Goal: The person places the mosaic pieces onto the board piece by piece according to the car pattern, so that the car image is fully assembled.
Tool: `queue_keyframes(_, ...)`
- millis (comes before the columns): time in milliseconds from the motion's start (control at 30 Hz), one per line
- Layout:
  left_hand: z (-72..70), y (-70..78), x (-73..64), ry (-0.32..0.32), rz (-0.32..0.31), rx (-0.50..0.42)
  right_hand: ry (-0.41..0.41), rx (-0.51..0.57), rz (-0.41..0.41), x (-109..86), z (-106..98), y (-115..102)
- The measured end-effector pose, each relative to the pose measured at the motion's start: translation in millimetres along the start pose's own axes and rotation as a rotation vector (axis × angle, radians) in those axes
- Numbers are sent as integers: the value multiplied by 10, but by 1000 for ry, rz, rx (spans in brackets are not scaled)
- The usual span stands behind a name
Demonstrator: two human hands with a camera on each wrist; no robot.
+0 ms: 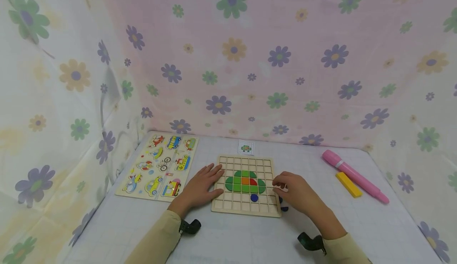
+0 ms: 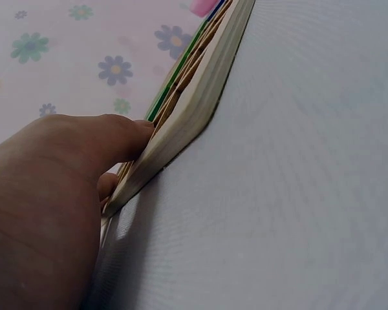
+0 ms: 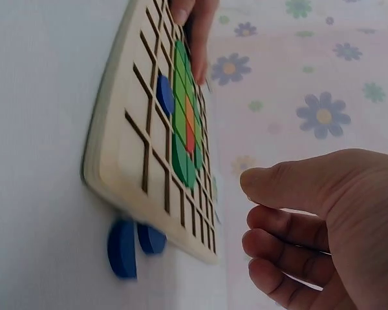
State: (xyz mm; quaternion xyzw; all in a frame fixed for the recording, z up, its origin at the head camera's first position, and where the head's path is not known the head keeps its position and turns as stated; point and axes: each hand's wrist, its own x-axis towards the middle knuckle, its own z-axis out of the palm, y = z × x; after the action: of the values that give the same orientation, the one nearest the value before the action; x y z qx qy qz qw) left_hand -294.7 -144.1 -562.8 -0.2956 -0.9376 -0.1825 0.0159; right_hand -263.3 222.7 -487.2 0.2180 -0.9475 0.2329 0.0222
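A wooden grid board [image 1: 227,205] lies on the table, its cells partly filled with green pieces [image 1: 246,189], an orange piece [image 1: 244,181] and a red piece [image 1: 253,182]. A round blue shape [image 1: 254,198] sits nearer the front of the grid. My left hand [image 1: 200,186] rests its thumb and fingertips on the board's left edge. Just off the right edge is my right hand [image 1: 300,192], its fingers loosely bent and thumb apart, with nothing between them in the right wrist view. Loose blue pieces with curved edges [image 3: 121,249] lie on the table beside the board, below that hand.
Behind the board lies a small card [image 1: 246,148] with a similar green picture. A vehicle puzzle board [image 1: 143,188] is at the left. At the right lie a thick pink marker [image 1: 357,176] and a yellow block [image 1: 348,184]. Flowered cloth [image 1: 250,58] walls the table's back and sides.
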Motion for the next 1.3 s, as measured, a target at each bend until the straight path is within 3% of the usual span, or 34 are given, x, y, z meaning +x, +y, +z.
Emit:
queue_keyframes(200,-19,1,-1,-5,-4,6,-33,-6,71,-105,-86,161)
queue_keyframes(433,-34,-1,-9,2,-5,-5,-67,21,135,-234,-35,239)
queue_keyframes(733,9,-57,-20,12,11,-11,-114,81,175,-194,102,320)
queue_keyframes(1100,12,-26,-14,13,9,-4,-164,60,121,-165,131,409)
queue_keyframes(1300,-4,-8,-11,15,14,-14,-159,4,152,-168,63,447)
